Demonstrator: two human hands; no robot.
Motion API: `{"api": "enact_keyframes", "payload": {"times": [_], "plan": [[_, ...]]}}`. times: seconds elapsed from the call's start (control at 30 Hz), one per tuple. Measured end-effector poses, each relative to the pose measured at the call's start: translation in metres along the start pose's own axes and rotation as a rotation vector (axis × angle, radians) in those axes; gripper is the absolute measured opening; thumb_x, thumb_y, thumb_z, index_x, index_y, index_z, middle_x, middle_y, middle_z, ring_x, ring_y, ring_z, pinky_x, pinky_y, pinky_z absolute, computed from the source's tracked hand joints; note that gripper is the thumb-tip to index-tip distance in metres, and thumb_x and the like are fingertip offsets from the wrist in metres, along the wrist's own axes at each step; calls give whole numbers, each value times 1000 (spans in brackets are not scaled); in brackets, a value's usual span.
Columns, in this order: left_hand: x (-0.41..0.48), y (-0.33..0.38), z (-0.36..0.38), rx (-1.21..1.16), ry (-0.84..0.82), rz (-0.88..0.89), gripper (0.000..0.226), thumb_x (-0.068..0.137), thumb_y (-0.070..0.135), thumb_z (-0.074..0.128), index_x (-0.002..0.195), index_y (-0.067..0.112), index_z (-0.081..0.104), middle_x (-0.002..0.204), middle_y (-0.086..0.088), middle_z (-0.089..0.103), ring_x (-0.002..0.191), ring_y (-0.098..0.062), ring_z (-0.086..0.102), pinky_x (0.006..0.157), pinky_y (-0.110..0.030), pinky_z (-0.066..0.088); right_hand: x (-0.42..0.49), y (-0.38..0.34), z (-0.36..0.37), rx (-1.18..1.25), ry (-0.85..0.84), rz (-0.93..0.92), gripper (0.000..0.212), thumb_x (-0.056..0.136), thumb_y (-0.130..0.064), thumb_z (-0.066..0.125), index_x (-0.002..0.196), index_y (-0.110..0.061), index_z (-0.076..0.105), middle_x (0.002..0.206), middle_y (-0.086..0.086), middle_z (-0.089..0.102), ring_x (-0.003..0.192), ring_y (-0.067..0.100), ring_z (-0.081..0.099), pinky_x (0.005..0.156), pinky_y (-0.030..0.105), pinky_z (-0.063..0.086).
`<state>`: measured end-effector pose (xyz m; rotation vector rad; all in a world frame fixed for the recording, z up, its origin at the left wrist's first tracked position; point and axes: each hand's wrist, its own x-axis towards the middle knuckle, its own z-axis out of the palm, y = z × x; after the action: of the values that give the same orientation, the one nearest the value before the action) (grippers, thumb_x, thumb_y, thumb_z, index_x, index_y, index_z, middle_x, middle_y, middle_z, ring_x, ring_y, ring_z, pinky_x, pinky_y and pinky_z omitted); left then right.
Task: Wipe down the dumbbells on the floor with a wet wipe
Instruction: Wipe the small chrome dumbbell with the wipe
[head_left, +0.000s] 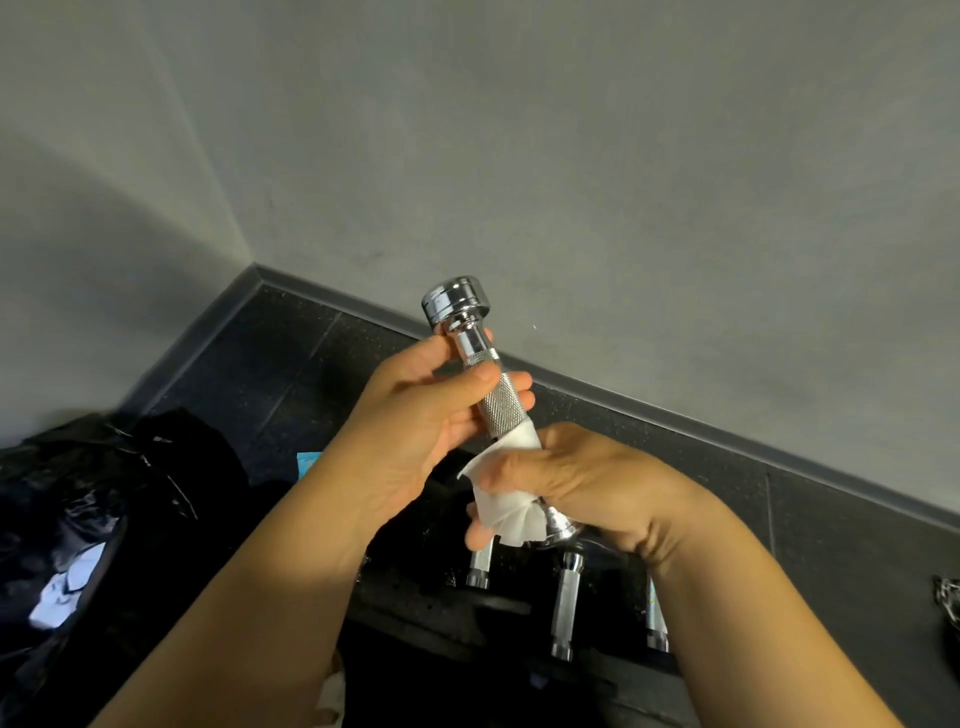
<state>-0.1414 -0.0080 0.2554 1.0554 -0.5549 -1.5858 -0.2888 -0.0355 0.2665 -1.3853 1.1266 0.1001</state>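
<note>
A chrome dumbbell with a knurled handle is held up off the floor, tilted, its far head pointing up toward the wall. My left hand grips the handle's upper part, thumb across the knurling. My right hand holds a white wet wipe wrapped round the lower handle and the near head, which peeks out below the wipe. Three more chrome dumbbells lie on the dark floor under my hands, partly hidden by my arms.
A black plastic bag with white scraps inside lies at the left. A blue packet shows beside my left wrist. Grey walls meet in a corner behind, with a skirting board. A small metal object sits at the right edge.
</note>
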Motion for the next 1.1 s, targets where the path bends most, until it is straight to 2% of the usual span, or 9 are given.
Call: {"api": "enact_keyframes", "payload": {"times": [0.1,0.2,0.27,0.37,0.43,0.63,0.87,1.0,1.1], "plan": [[0,-4,5,155,50,-16,24,89,11,60,113,17,59,104,-17,71,94,-24,71,80,-35,59,2,-2,7,-192,275,16,34,87,-34,58,82,-2,68,64,5,59,60,18,49,63,32,40],[2,-12,9,348,190,4,24,82,20,71,104,15,62,96,-10,73,86,-18,72,71,-29,60,3,-5,17,-518,450,76,35,89,-43,50,78,-13,64,77,3,64,79,25,62,83,37,48],[3,-13,8,333,235,4,19,83,14,70,101,13,63,96,-11,72,87,-21,72,73,-31,60,5,-5,18,-531,450,91,32,90,-44,52,76,-16,59,77,1,62,79,24,62,83,37,48],[4,-10,6,210,171,-5,24,86,1,62,102,19,60,98,-17,71,91,-26,71,77,-33,59,6,-3,12,-196,268,66,27,86,-34,62,79,-8,66,65,5,56,58,18,49,60,29,40],[4,-7,5,87,100,-2,32,86,-4,58,110,18,57,101,-21,70,93,-29,71,81,-35,58,5,-5,5,-66,176,51,27,85,-30,65,82,-3,70,70,10,59,61,19,47,60,29,38],[6,-15,7,336,234,24,24,83,19,71,103,24,60,99,-7,72,93,-20,70,87,-45,56,12,-7,15,-559,445,41,35,90,-45,52,83,-14,66,77,2,66,79,24,63,83,38,47],[7,-13,0,224,325,58,13,84,6,66,92,15,62,90,-12,73,87,-26,72,82,-46,57,6,5,13,-61,275,-148,36,90,-42,59,91,-8,68,90,20,69,67,17,58,66,30,47],[7,-4,0,-18,350,45,8,89,2,59,88,10,59,95,-16,71,87,-26,72,77,-37,59,-16,-6,1,145,379,-209,34,95,-38,48,80,-17,70,70,-2,72,59,-1,60,54,5,41],[8,0,-1,-149,397,69,7,91,1,58,91,8,57,96,-17,69,84,-25,72,72,-32,60,-34,-6,-14,213,542,-231,38,92,-44,48,72,-23,71,64,-13,70,55,-4,60,53,10,42]]}}
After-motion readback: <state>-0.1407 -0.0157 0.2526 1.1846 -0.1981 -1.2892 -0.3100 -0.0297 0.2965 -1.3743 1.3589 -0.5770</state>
